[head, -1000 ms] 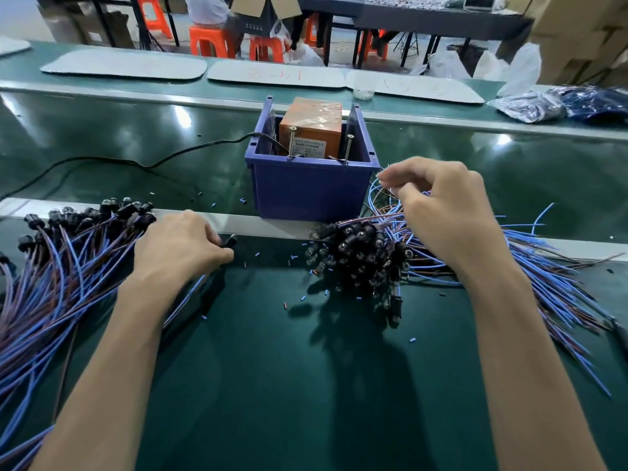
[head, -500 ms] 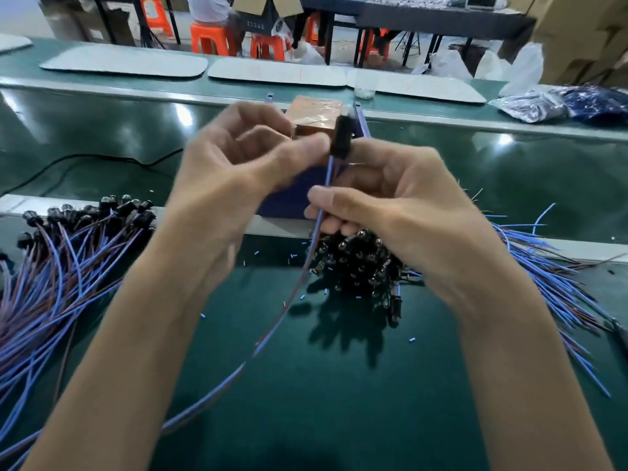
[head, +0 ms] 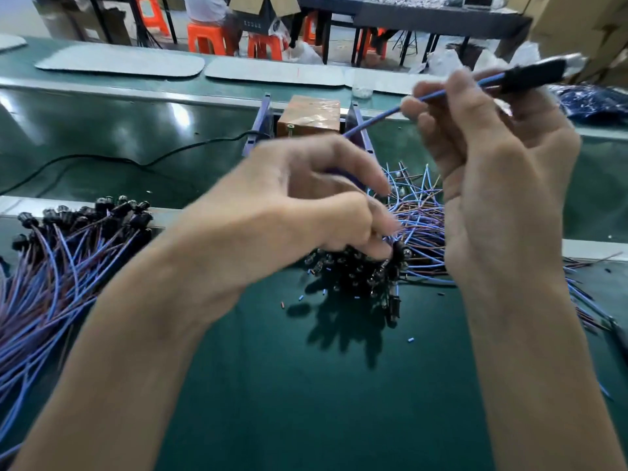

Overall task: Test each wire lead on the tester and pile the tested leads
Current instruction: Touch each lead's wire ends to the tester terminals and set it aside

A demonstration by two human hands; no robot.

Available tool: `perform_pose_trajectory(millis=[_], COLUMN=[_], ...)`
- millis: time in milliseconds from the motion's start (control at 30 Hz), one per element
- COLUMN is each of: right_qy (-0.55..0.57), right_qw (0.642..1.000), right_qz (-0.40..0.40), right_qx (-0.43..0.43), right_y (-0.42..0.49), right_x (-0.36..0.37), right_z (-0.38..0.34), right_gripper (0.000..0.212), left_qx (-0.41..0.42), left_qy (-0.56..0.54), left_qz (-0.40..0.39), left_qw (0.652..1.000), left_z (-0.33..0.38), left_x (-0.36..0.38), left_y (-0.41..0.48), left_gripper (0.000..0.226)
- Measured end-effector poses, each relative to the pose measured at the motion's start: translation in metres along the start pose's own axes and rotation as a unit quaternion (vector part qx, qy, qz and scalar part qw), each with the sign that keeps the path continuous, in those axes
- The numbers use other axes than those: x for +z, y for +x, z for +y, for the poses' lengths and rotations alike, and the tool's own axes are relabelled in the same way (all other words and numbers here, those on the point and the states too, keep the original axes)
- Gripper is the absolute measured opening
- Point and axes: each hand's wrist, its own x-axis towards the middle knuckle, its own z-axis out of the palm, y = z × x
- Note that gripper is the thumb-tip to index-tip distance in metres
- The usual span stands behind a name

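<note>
My right grip [head: 492, 171] pinches a blue wire lead [head: 533, 76] between thumb and fingertips, its black plug raised up and to the right. My left grip [head: 306, 205] is curled and blurred above the loose pile of leads [head: 421, 212]; whether it holds anything I cannot tell. The orange tester [head: 309, 117] sits behind on the bench [head: 306, 385].

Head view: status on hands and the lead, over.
Right hand pinches blue wire lead, black plug end raised. Left hand curled above loose lead pile, grip blurred. Orange tester in blue bin behind, not yet reached.
</note>
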Motion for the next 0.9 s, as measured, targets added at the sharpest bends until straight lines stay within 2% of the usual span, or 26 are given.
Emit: perform_pose_trajectory(millis=[33,67,100,167,233,333,500,600,667,700,833,900], right_qy=[0.019,0.032,0.036,0.020,0.004,0.002,0.078,0.066,0.000,-0.042,-0.136,-0.149], right_qw=[1.000,0.999,0.999,1.000,1.000,0.999,0.979,0.973,0.979,0.981,0.983,0.981], right_qz=[0.007,0.010,0.011,0.011,0.009,-0.020,-0.172,-0.203,-0.187,-0.168,-0.080,-0.059], right_qx=[-0.003,-0.002,0.000,0.010,0.021,0.036,0.077,0.085,0.082,0.084,0.098,0.112], right_y=[0.000,0.000,0.000,0.001,0.003,0.007,0.000,-0.007,-0.011,-0.012,-0.012,-0.009], right_x=[0.000,0.000,-0.001,-0.003,-0.006,-0.012,-0.009,0.000,0.005,0.007,0.008,0.006], right_z=[-0.002,-0.003,-0.006,-0.010,-0.014,-0.017,-0.010,-0.004,0.000,0.001,0.006,0.008], right_gripper=[0.007,0.010,0.014,0.021,0.026,0.029,0.022,0.017,0.015,0.014,0.008,0.007], left_qx=[-0.036,-0.076,-0.117,-0.143,-0.102,-0.027,0.040,0.072,0.079,0.073,0.015,-0.017], left_qy=[-0.014,-0.045,-0.092,-0.205,-0.320,-0.399,-0.398,-0.376,-0.344,-0.316,-0.123,-0.057], left_qz=[-0.044,-0.048,-0.014,0.118,0.236,0.323,0.384,0.430,0.443,0.431,0.272,0.208], left_qw=[0.998,0.995,0.989,0.961,0.912,0.858,0.832,0.817,0.824,0.842,0.954,0.976], left_z=[-0.002,-0.007,-0.011,-0.016,-0.018,-0.020,-0.019,-0.022,-0.024,-0.025,-0.028,-0.029], left_x=[0.001,0.002,0.004,0.006,0.004,-0.004,-0.008,-0.010,-0.010,-0.011,-0.008,-0.005], left_y=[0.002,0.006,0.011,0.020,0.026,0.027,0.024,0.022,0.022,0.022,0.020,0.018], left_gripper=[0.037,0.044,0.051,0.058,0.048,0.038,0.027,0.020,0.019,0.018,0.015,0.015])
